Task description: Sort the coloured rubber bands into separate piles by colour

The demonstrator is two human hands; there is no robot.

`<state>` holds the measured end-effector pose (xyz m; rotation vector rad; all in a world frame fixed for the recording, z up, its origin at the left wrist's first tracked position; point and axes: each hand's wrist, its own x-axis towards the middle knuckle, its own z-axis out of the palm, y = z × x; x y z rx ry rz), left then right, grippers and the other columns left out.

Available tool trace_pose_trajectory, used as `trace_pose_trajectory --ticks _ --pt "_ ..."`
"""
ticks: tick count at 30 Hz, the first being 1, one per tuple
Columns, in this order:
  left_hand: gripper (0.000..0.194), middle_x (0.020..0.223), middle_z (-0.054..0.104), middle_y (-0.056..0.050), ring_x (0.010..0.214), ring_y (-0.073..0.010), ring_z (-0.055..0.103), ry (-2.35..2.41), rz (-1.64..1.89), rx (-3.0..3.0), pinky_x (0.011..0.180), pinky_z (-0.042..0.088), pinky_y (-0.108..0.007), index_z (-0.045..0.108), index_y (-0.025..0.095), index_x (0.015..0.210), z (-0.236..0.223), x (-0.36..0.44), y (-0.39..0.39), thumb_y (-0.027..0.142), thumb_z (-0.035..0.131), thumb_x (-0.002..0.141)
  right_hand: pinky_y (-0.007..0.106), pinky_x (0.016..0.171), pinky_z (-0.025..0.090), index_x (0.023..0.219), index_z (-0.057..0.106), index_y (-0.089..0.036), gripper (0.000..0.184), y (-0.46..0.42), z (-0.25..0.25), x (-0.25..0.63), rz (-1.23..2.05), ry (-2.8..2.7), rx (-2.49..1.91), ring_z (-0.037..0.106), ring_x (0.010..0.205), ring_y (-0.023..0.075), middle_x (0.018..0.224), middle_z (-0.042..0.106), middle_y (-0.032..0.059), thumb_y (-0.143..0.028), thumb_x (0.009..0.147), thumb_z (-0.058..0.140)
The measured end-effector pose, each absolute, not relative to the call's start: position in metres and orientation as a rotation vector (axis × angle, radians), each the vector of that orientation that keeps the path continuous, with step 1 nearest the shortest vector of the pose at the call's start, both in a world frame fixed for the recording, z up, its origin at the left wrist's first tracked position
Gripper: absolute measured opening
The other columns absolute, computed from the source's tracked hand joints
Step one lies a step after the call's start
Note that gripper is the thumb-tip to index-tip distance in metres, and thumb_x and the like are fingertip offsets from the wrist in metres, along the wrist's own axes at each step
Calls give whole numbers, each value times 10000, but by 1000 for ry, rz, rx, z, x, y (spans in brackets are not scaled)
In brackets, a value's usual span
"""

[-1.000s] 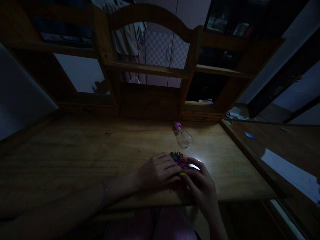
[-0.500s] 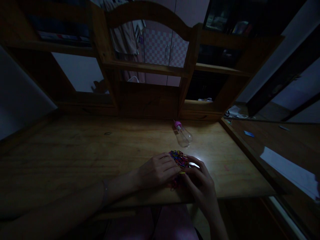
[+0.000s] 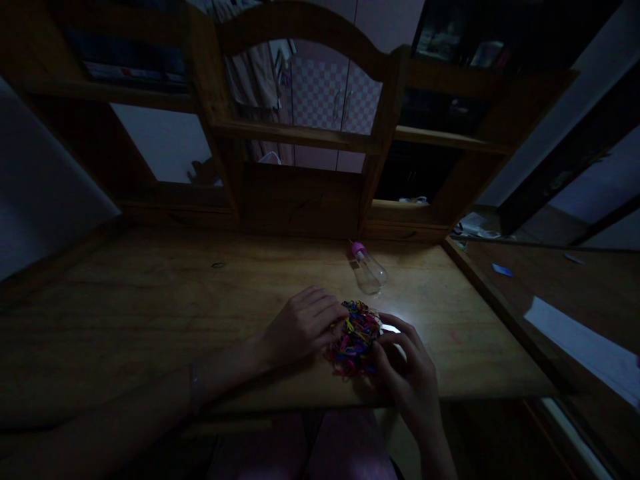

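A heap of small, many-coloured elastic bands lies on the wooden desk close to its front edge. My left hand is at the heap's left side, its fingers bent together and their tips on the bands, near a yellow one. What those fingertips hold, if anything, is hidden. On the right side, my right hand curves around the heap's edge. Its thumb and index finger come together at the bands, and I cannot make out what is between them. Behind the heap lies a clear bulb-shaped bottle with a pink cap.
A single dark band rests on the desk at the left. Wooden shelving stands along the back. On a lower surface to the right are white paper and a small blue card. The room is dim.
My left hand has drawn back to the left, uncovering more of the band heap. My right hand has stayed nearly in place, and the yellow band between the hands is no longer there.
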<state>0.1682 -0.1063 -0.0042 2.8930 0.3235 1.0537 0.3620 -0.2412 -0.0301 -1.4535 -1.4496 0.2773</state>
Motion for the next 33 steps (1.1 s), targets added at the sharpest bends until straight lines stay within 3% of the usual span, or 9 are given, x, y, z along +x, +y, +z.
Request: trace_pose_trajectory --ticks 6,11,18,27,33 --pt "125 957 655 -72 994 -234 562 864 754 2904 901 446 -401 623 189 921 17 103 -48 262 522 920 392 919 495 849 621 -215 52 -242 -35 365 330 -1362 -1482 575 1130 251 1229 592 94 -242 892 608" --pt "141 858 657 -59 894 -227 579 1196 677 2722 807 457 -358 665 197 814 -6 57 23 306 577 824 388 921 519 872 625 -216 59 -243 -40 366 421 -1309 -1428 567 1157 250 1254 583 98 -265 899 605" --pt "235 823 657 -53 851 -217 585 1140 634 2677 749 465 -327 713 214 828 -29 63 41 405 577 830 375 897 541 890 640 -214 77 -244 -41 367 452 -1272 -1404 579 1141 250 1250 584 106 -285 899 610" --pt "297 952 674 -55 927 -216 589 1279 995 2530 857 449 -361 669 214 932 -34 74 31 424 458 947 362 883 549 876 636 -212 94 -244 -41 369 494 -1248 -1412 578 1138 249 1267 572 110 -292 910 600" --pt "273 975 669 -50 957 -215 584 1181 984 2524 884 451 -365 660 216 955 -35 85 17 390 449 961 357 863 549 844 647 -207 116 -245 -37 367 431 -1251 -1479 581 1131 256 1267 576 115 -304 899 614"
